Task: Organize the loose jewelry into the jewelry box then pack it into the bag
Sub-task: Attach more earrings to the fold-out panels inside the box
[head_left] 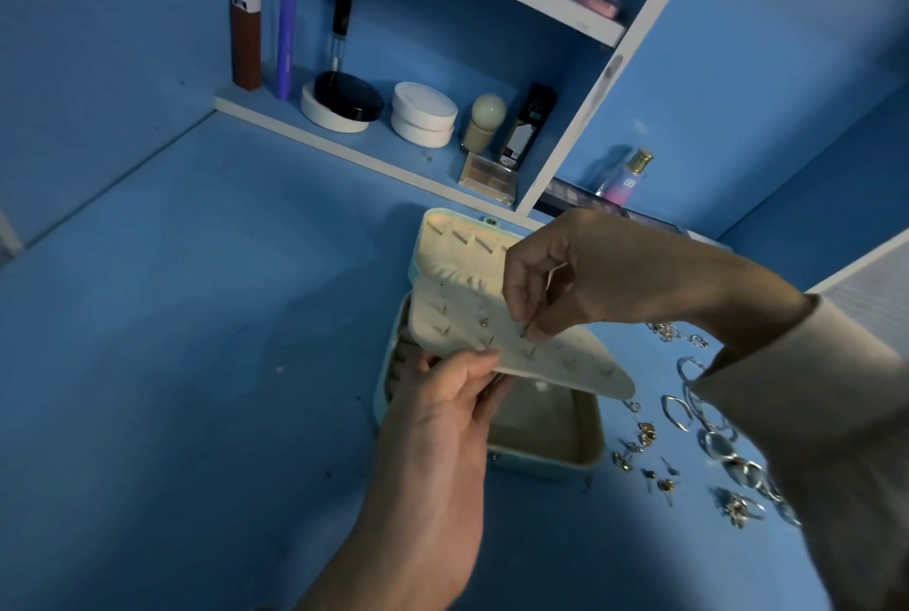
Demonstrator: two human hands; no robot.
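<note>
A person's left hand (pixel 442 418) gripped the near edge of a cream padded earring panel (pixel 457 310), thumb on top and fingers curled beneath, holding it tilted above the tray of an open pale teal jewellery box (pixel 592 455) that sat on a blue desk (pixel 196 364). The right hand (pixel 570 281), reaching from a beige sleeve, pinched a small gold stud earring (pixel 525 329) between thumb and forefinger, its tip touching the panel, where a few other studs already sat. Loose gold and silver jewellery (pixel 688 453), with hoops, rings and studs among it, lay scattered on the desk just right of the box. Behind, a white-edged blue shelf (pixel 275 118) carried round white compacts (pixel 423 113) and tubes; a pink-and-clear perfume bottle (pixel 629 177) stood nearby.
</note>
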